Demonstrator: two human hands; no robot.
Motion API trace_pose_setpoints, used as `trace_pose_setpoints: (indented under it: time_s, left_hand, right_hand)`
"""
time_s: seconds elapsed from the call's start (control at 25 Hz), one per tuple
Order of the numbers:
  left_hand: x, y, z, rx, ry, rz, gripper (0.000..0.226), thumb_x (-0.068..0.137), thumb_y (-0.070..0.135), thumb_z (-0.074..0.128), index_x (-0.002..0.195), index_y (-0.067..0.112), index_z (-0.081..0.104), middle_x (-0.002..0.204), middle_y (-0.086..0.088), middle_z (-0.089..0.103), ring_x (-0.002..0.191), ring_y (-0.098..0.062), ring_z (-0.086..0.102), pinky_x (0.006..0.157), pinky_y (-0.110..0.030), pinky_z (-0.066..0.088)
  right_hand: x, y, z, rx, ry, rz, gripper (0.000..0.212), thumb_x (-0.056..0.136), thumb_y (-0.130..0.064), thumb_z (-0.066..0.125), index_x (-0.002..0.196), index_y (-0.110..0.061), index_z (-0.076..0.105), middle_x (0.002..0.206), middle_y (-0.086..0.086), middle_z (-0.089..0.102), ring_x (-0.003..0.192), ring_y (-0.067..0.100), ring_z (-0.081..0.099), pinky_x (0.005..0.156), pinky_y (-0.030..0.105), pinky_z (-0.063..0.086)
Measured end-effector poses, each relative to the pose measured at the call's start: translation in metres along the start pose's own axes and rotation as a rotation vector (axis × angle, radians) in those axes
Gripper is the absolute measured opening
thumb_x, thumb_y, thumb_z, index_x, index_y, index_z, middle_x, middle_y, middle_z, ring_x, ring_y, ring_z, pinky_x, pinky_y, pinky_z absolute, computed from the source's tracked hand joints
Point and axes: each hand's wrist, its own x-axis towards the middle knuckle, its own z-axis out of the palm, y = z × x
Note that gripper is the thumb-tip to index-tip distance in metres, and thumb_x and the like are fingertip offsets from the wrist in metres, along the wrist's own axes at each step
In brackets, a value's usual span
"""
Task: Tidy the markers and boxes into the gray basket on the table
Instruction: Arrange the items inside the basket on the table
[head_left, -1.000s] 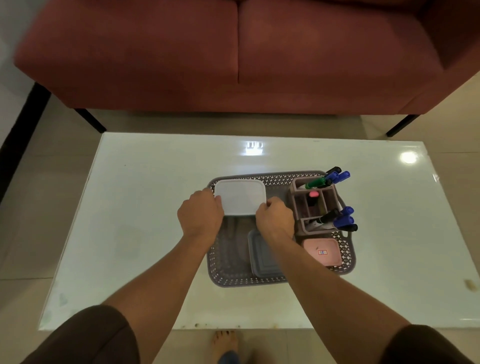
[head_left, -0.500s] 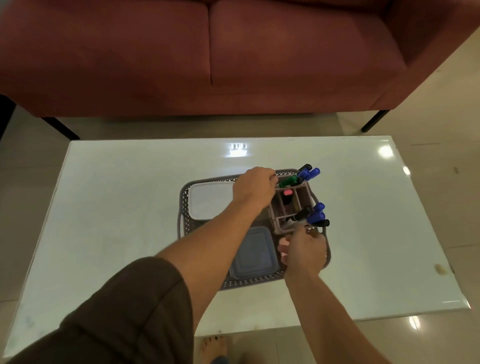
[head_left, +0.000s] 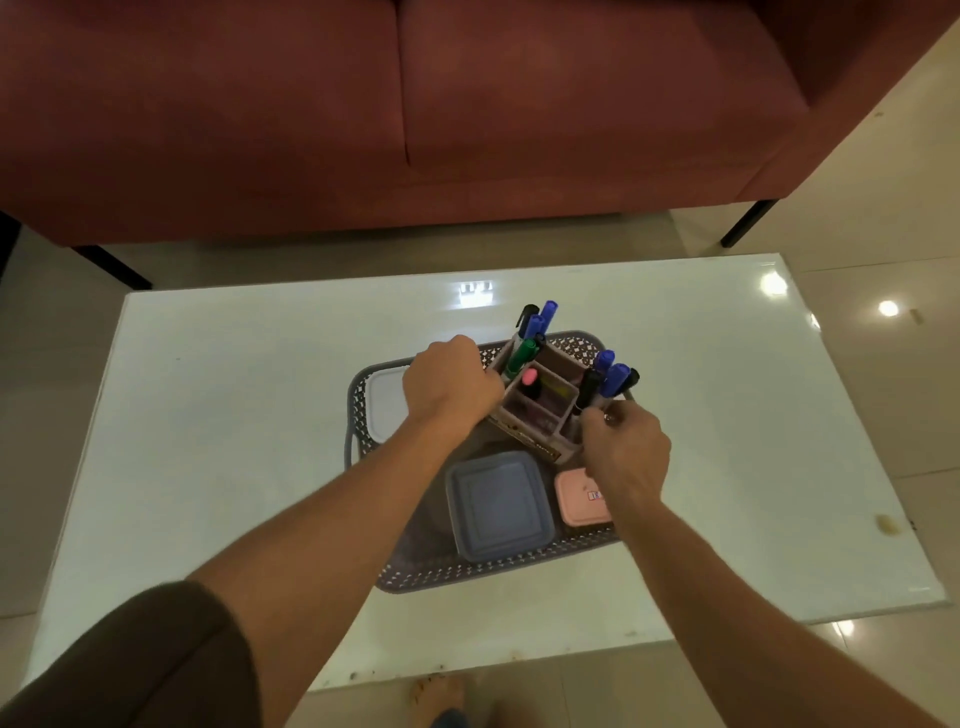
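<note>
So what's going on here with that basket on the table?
A person is tidying things on a white table. The left hand and the right hand both grip a marker holder full of markers, which sits tilted at the far right of the gray basket. A white box, a blue box and a pink box already lie in the basket.

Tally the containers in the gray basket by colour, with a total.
White square plastic lidded box: 1
Blue-gray square plastic lidded box: 1
Pink rectangular plastic lidded box: 1
Taupe compartmented plastic marker holder: 1
Total: 4
</note>
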Motion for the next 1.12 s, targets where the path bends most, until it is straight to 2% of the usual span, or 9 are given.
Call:
trace_pose_setpoints:
  time_s: [0.24, 0.36, 0.48, 0.64, 0.76, 0.88, 0.92, 1.04, 1.12]
  left_hand:
    - [-0.029, -0.022, 0.005, -0.033, 0.006, -0.066, 0.034, 0.084, 0.034, 0.065, 0.059, 0.014, 0.056, 0.056, 0.0, 0.053, 0.053, -0.017, 0.051, 0.047, -0.027, 0.032]
    - [-0.032, -0.023, 0.015, -0.045, 0.034, -0.099, 0.031, 0.085, 0.034, 0.064, 0.063, 0.014, 0.059, 0.058, 0.0, 0.055, 0.056, -0.02, 0.054, 0.049, -0.028, 0.038]
    - [-0.034, -0.023, 0.022, -0.059, 0.04, -0.108, 0.031, 0.089, 0.034, 0.062, 0.066, 0.014, 0.06, 0.058, 0.001, 0.053, 0.053, -0.016, 0.049, 0.045, -0.026, 0.03]
    - [-0.038, -0.026, 0.028, -0.099, 0.045, -0.088, 0.031, 0.093, 0.036, 0.059, 0.074, 0.014, 0.069, 0.063, 0.0, 0.061, 0.064, -0.022, 0.062, 0.05, -0.026, 0.039]
    - [-0.04, -0.028, 0.028, -0.149, 0.056, -0.084, 0.033, 0.095, 0.043, 0.058, 0.084, 0.015, 0.072, 0.072, 0.001, 0.067, 0.068, -0.02, 0.064, 0.053, -0.026, 0.041]
    - [-0.063, -0.035, 0.032, -0.28, 0.187, -0.142, 0.031, 0.096, 0.048, 0.052, 0.106, 0.022, 0.065, 0.092, 0.003, 0.069, 0.077, -0.016, 0.066, 0.064, -0.032, 0.052]
    - [-0.078, -0.038, 0.036, -0.332, 0.213, -0.165, 0.03, 0.095, 0.047, 0.053, 0.111, 0.023, 0.062, 0.098, 0.004, 0.067, 0.081, -0.015, 0.066, 0.068, -0.033, 0.053]
    - [-0.113, -0.051, 0.055, -0.355, 0.108, -0.26, 0.037, 0.093, 0.042, 0.06, 0.125, 0.022, 0.055, 0.119, 0.0, 0.059, 0.096, -0.019, 0.063, 0.074, -0.032, 0.047]
    - [-0.115, -0.063, 0.068, -0.328, -0.029, -0.379, 0.044, 0.094, 0.044, 0.059, 0.13, 0.019, 0.053, 0.126, -0.004, 0.057, 0.104, -0.026, 0.063, 0.076, -0.031, 0.043]
  right_hand:
    - [0.046, -0.019, 0.003, -0.244, -0.135, -0.335, 0.013, 0.091, -0.022, 0.058, 0.093, -0.015, 0.068, 0.078, 0.005, 0.066, 0.069, 0.025, 0.059, 0.058, 0.029, 0.037]
    - [0.059, -0.019, 0.009, -0.299, -0.194, -0.385, 0.014, 0.093, -0.02, 0.057, 0.099, -0.013, 0.068, 0.08, 0.007, 0.065, 0.069, 0.026, 0.059, 0.055, 0.027, 0.035]
    - [0.064, -0.014, 0.012, -0.3, -0.199, -0.407, 0.014, 0.095, -0.019, 0.055, 0.101, -0.014, 0.068, 0.082, 0.006, 0.066, 0.07, 0.025, 0.059, 0.06, 0.029, 0.039]
    - [0.065, -0.007, 0.014, -0.315, -0.173, -0.464, 0.014, 0.098, -0.021, 0.052, 0.096, -0.016, 0.066, 0.086, 0.007, 0.067, 0.069, 0.023, 0.057, 0.056, 0.028, 0.038]
    - [0.053, -0.005, 0.012, -0.289, -0.124, -0.416, 0.023, 0.102, -0.03, 0.047, 0.103, -0.019, 0.067, 0.095, 0.007, 0.066, 0.077, 0.023, 0.058, 0.066, 0.034, 0.047]
    - [0.013, 0.002, 0.001, -0.143, 0.098, -0.237, 0.028, 0.102, -0.031, 0.044, 0.095, -0.014, 0.065, 0.088, 0.006, 0.063, 0.073, 0.022, 0.055, 0.063, 0.031, 0.037]
    - [-0.005, 0.01, -0.001, -0.12, 0.108, -0.212, 0.027, 0.101, -0.028, 0.045, 0.089, -0.013, 0.064, 0.082, 0.005, 0.063, 0.068, 0.019, 0.056, 0.059, 0.029, 0.035]
    - [-0.054, 0.032, 0.011, -0.264, -0.18, -0.28, 0.018, 0.099, -0.024, 0.054, 0.097, -0.015, 0.07, 0.072, -0.001, 0.065, 0.063, 0.012, 0.06, 0.056, 0.023, 0.046]
    - [-0.06, 0.037, 0.027, -0.366, -0.284, -0.279, 0.02, 0.098, -0.031, 0.055, 0.103, -0.015, 0.067, 0.082, 0.001, 0.068, 0.073, 0.018, 0.065, 0.068, 0.035, 0.058]
